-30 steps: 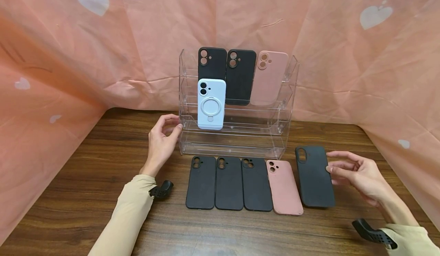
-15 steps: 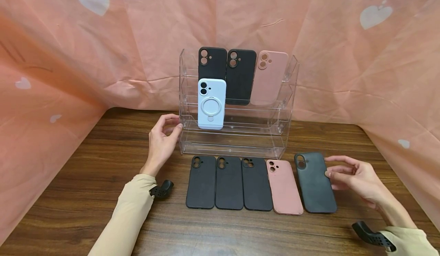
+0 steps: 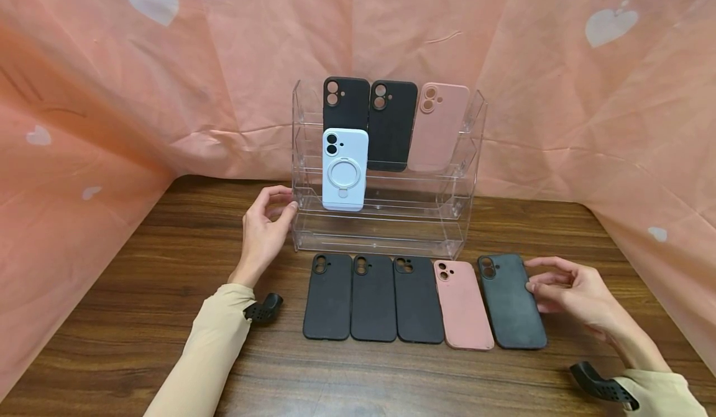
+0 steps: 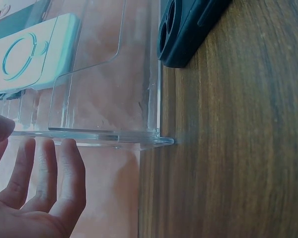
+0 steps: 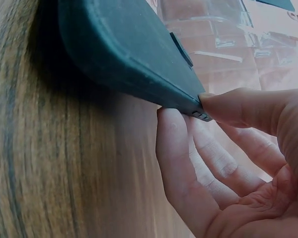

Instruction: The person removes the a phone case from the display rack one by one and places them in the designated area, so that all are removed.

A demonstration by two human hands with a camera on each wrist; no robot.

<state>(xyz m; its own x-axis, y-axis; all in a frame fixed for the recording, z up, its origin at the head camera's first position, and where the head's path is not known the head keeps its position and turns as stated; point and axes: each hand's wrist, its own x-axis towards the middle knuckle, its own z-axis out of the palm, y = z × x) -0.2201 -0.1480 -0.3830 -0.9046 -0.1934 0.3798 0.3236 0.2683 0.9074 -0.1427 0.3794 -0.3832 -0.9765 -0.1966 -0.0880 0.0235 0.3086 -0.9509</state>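
At the table's right, my right hand (image 3: 578, 296) pinches the right edge of a dark grey phone case (image 3: 513, 302) between thumb and fingers. In the right wrist view the grey case (image 5: 134, 49) sits very low over the wood, its near corner casting a shadow. My left hand (image 3: 265, 230) holds the left side of a clear acrylic display rack (image 3: 386, 245), thumb at the front edge and fingers on the outer side. Left of the grey case lies a pink phone case (image 3: 464, 305), and beyond it black phone cases (image 3: 373, 302) in a row.
On the rack's upper tier stand two black cases (image 3: 393, 125) and a pink case (image 3: 439, 128). A white case (image 3: 344, 184) with a ring stands one tier lower, partly covering a black one. Pink cloth with hearts (image 3: 358, 19) hangs behind and along both sides of the wooden table (image 3: 168, 268).
My right hand has lowered the grey case toward the table and shifted it slightly left, next to the pink one. My left hand has stayed on the rack.
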